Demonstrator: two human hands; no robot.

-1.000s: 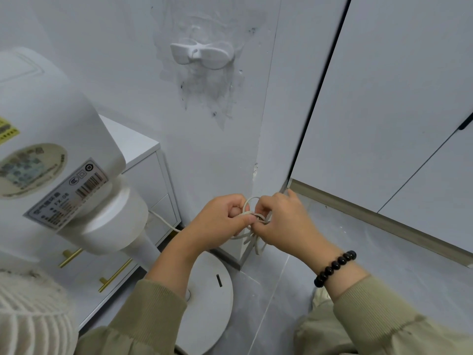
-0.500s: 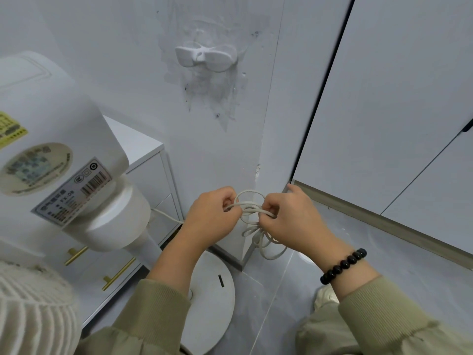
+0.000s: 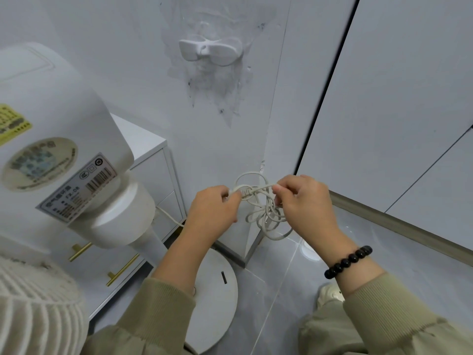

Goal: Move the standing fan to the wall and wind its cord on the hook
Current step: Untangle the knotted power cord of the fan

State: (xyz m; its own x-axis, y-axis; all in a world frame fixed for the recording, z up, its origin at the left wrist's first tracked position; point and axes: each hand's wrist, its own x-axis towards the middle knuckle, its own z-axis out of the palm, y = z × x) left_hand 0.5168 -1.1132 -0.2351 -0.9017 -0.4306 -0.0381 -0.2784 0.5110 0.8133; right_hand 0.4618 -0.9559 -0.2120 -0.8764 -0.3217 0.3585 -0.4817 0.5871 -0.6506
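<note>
The white standing fan (image 3: pixel 58 155) fills the left side, its motor housing close to the camera and its round base (image 3: pixel 217 301) on the floor by the wall corner. A white cord (image 3: pixel 266 213) hangs in loose tangled loops between my hands. My left hand (image 3: pixel 212 208) pinches the cord near the plug end. My right hand (image 3: pixel 304 203) pinches the cord's other side, and the strand between them is pulled straight. The white double-armed hook (image 3: pixel 210 51) is fixed on the wall above, with nothing on it.
A white drawer cabinet (image 3: pixel 151 170) with gold handles stands behind the fan against the wall. White cupboard doors (image 3: pixel 384 98) fill the right side above a grey baseboard. The floor (image 3: pixel 281 290) is grey tile. A shoe (image 3: pixel 330 295) shows below my right arm.
My hands have drawn apart, stretching a cord strand between them, and more loops now hang below. The view has tilted so the hook sits slightly lower and to the right.
</note>
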